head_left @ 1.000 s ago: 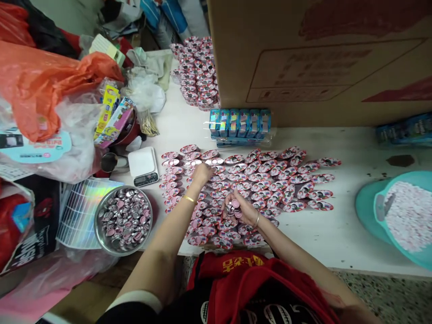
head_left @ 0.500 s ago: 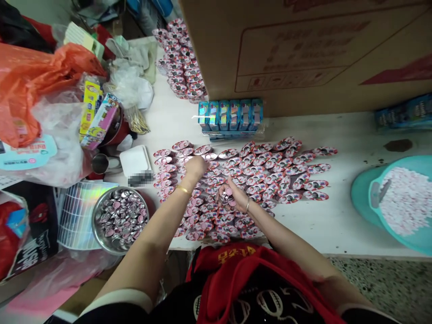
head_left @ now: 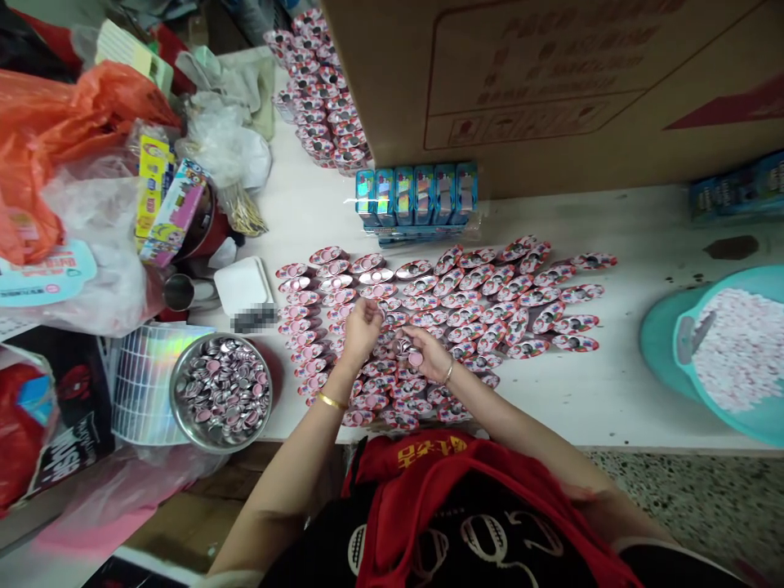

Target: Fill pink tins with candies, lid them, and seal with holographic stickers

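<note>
Rows of small oval containers with pink and red patterned sides (head_left: 465, 300) stand on the white table; those on the left have pink round caps on top, those on the right show dark openings. My left hand (head_left: 363, 328) is over the middle rows, its fingers pinched together near a container; what they hold is too small to name. Just right of it, my right hand (head_left: 429, 354) is palm up, curled around several small pink and silver caps (head_left: 415, 358). A steel bowl (head_left: 177, 408) at the left holds many more such caps.
Blue packs (head_left: 413, 196) stand behind the rows, before a large cardboard box (head_left: 551, 98). A teal basin (head_left: 665, 343) of small white pieces is at the right. Plastic bags (head_left: 91, 114), boxes and a white lid (head_left: 243, 287) crowd the left.
My left hand has moved toward me and slightly right, closer to my right hand. A container with a pink cap shows where it was. The whole view has shifted slightly.
</note>
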A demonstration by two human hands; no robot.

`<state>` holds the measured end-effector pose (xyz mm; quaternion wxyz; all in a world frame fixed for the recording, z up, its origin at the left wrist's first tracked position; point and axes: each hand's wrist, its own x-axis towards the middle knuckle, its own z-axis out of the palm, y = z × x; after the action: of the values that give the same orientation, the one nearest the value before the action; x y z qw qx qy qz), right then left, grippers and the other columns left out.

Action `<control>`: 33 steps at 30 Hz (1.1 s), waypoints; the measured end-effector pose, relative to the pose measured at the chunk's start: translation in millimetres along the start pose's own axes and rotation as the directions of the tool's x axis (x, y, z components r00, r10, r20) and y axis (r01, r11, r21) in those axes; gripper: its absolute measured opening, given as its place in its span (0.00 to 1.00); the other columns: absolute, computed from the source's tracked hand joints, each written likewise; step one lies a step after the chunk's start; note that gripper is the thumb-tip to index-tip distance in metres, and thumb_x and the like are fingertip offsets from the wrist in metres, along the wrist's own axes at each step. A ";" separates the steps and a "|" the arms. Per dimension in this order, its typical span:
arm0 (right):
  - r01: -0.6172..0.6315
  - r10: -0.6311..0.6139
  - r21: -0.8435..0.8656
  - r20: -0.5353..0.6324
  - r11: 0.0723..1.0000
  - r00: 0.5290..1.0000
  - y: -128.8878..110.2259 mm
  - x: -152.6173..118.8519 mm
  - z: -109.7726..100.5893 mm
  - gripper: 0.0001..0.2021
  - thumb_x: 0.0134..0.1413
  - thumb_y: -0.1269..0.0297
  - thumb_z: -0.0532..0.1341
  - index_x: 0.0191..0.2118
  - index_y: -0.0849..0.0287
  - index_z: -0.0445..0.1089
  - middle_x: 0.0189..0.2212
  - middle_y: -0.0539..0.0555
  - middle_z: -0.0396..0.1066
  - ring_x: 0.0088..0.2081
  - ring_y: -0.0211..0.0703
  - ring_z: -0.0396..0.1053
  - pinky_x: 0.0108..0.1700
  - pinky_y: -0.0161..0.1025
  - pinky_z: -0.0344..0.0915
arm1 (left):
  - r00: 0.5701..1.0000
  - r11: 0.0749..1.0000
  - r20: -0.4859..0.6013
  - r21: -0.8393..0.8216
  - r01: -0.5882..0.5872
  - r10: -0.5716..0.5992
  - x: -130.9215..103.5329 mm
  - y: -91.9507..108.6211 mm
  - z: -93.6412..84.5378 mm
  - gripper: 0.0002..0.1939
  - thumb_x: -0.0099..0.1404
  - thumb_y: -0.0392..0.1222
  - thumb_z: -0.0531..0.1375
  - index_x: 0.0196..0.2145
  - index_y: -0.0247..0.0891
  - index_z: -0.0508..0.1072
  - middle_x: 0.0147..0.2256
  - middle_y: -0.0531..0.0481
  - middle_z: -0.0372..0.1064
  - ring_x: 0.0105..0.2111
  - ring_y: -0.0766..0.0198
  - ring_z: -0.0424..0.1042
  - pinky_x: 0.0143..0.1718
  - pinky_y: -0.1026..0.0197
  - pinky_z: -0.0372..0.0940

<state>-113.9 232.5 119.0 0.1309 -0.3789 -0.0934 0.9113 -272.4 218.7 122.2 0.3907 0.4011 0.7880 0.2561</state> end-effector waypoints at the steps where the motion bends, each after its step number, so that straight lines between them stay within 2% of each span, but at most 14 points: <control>1: 0.032 -0.032 0.011 -0.004 0.999 0.999 -0.1 -1.1 -1.3 0.12 0.50 0.55 0.65 0.34 0.56 0.64 0.30 0.50 0.73 0.32 0.39 0.74 0.24 0.30 0.68 | 0.999 0.995 -0.037 0.101 0.019 -0.016 8.0 -0.1 -2.3 0.07 0.62 0.35 0.53 0.39 0.36 0.67 0.31 0.49 0.69 0.30 0.65 0.69 0.34 0.64 0.62; 4: 0.104 -0.104 0.002 -0.014 0.995 0.994 -0.9 -2.2 -6.1 0.16 0.42 0.63 0.70 0.36 0.55 0.63 0.31 0.48 0.73 0.35 0.38 0.74 0.29 0.30 0.70 | 1.000 0.883 -0.016 0.470 0.000 0.009 25.9 4.9 -4.0 0.08 0.63 0.35 0.52 0.39 0.35 0.70 0.38 0.42 0.71 0.39 0.58 0.71 0.41 0.60 0.62; 7: 0.134 -0.134 -0.005 -0.031 0.991 0.991 -1.9 -0.4 -10.1 0.17 0.42 0.61 0.70 0.36 0.55 0.63 0.31 0.48 0.73 0.34 0.38 0.74 0.29 0.30 0.69 | 0.999 0.748 0.035 0.664 -0.012 -0.015 32.5 13.3 1.6 0.12 0.65 0.35 0.50 0.42 0.35 0.71 0.45 0.38 0.71 0.45 0.55 0.71 0.44 0.58 0.62; 12: 0.153 -0.153 -0.006 -0.060 0.988 0.986 -4.3 3.3 -12.8 0.18 0.42 0.58 0.70 0.36 0.54 0.63 0.29 0.47 0.72 0.31 0.38 0.73 0.25 0.29 0.65 | 0.990 0.691 0.041 0.719 0.065 -0.136 37.9 19.0 5.0 0.15 0.66 0.44 0.51 0.46 0.37 0.71 0.44 0.39 0.74 0.46 0.52 0.73 0.44 0.57 0.64; 17: 0.153 -0.154 -0.021 -0.075 0.988 0.985 -7.1 5.4 -12.1 0.18 0.43 0.57 0.70 0.36 0.54 0.62 0.29 0.47 0.71 0.28 0.36 0.71 0.21 0.28 0.61 | 0.916 0.630 0.089 0.752 0.195 -0.390 61.2 15.8 -5.9 0.21 0.61 0.57 0.57 0.38 0.36 0.77 0.43 0.35 0.75 0.45 0.47 0.74 0.42 0.55 0.65; 19: 0.157 -0.158 -0.023 -0.077 0.987 0.984 -7.6 6.1 -11.4 0.17 0.43 0.57 0.69 0.36 0.55 0.62 0.29 0.47 0.71 0.27 0.36 0.71 0.21 0.28 0.60 | 0.896 0.613 0.099 0.761 0.212 -0.432 70.1 15.3 -8.8 0.24 0.58 0.59 0.59 0.39 0.35 0.77 0.44 0.34 0.74 0.45 0.46 0.74 0.41 0.55 0.66; 21: 0.167 -0.167 -0.016 -0.083 0.986 0.982 -7.5 6.3 -10.5 0.17 0.43 0.58 0.69 0.36 0.55 0.62 0.29 0.47 0.71 0.27 0.36 0.71 0.21 0.28 0.60 | 0.898 0.611 0.100 0.765 0.206 -0.428 73.4 16.7 -9.5 0.25 0.57 0.59 0.61 0.40 0.35 0.77 0.45 0.34 0.74 0.46 0.46 0.74 0.41 0.55 0.66; 24: 0.190 -0.187 0.011 -0.112 0.982 0.976 -6.7 5.9 -8.7 0.17 0.43 0.58 0.69 0.35 0.55 0.61 0.28 0.47 0.71 0.27 0.36 0.70 0.20 0.28 0.59 | 0.931 0.629 0.064 0.754 0.192 -0.361 62.4 21.0 -6.7 0.21 0.59 0.56 0.60 0.39 0.35 0.77 0.42 0.34 0.75 0.45 0.47 0.74 0.42 0.55 0.65; 25: 0.201 -0.197 0.021 -0.125 0.979 0.972 -6.3 5.7 -8.1 0.17 0.43 0.58 0.69 0.35 0.55 0.61 0.28 0.47 0.71 0.27 0.36 0.70 0.20 0.28 0.58 | 0.950 0.667 0.063 0.726 0.167 -0.307 54.2 21.9 -4.9 0.19 0.60 0.55 0.59 0.38 0.35 0.76 0.41 0.35 0.75 0.44 0.49 0.74 0.42 0.56 0.65; 27: 0.234 -0.226 0.035 -0.153 0.972 0.962 -4.5 5.7 -6.9 0.17 0.44 0.57 0.69 0.34 0.54 0.61 0.27 0.47 0.70 0.27 0.36 0.69 0.19 0.28 0.58 | 0.983 0.811 0.117 0.583 0.050 -0.144 32.4 21.3 -1.0 0.17 0.62 0.53 0.58 0.38 0.36 0.75 0.37 0.39 0.75 0.40 0.54 0.74 0.40 0.58 0.65; 29: 0.266 -0.254 0.046 -0.180 0.963 0.950 -1.2 6.3 -5.6 0.16 0.43 0.57 0.69 0.33 0.55 0.61 0.26 0.45 0.68 0.25 0.34 0.67 0.20 0.28 0.59 | 0.977 0.933 0.203 0.333 -0.137 0.071 7.0 17.6 2.8 0.17 0.61 0.52 0.59 0.41 0.37 0.73 0.36 0.44 0.73 0.37 0.60 0.72 0.39 0.61 0.65; 30: 0.275 -0.261 0.052 -0.189 0.960 0.947 1.1 6.7 -4.9 0.16 0.43 0.58 0.69 0.33 0.55 0.62 0.26 0.45 0.68 0.24 0.33 0.66 0.20 0.29 0.60 | 0.961 0.954 0.224 0.213 -0.213 0.164 -5.4 14.9 4.4 0.17 0.61 0.51 0.60 0.41 0.37 0.72 0.35 0.46 0.72 0.36 0.61 0.71 0.39 0.61 0.65; 31: 0.280 -0.263 0.059 -0.197 0.958 0.944 3.7 7.2 -4.1 0.16 0.43 0.58 0.69 0.33 0.55 0.62 0.25 0.45 0.67 0.23 0.32 0.64 0.21 0.29 0.61 | 0.947 0.957 0.224 0.123 -0.263 0.232 -16.7 12.0 5.8 0.16 0.60 0.50 0.61 0.41 0.37 0.72 0.35 0.47 0.71 0.36 0.62 0.70 0.39 0.62 0.65; 33: 0.272 -0.253 0.068 -0.204 0.960 0.946 9.0 7.8 -2.3 0.15 0.43 0.58 0.69 0.33 0.55 0.63 0.24 0.44 0.66 0.21 0.31 0.62 0.21 0.29 0.62 | 0.944 0.957 0.177 0.025 -0.288 0.280 -34.0 5.8 7.9 0.12 0.60 0.48 0.61 0.38 0.37 0.73 0.33 0.48 0.70 0.36 0.63 0.68 0.40 0.61 0.64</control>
<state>-119.1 226.6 109.9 0.2776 -0.4432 -0.0863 0.8480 -250.7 194.3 135.8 0.4059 0.5408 0.6915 0.2542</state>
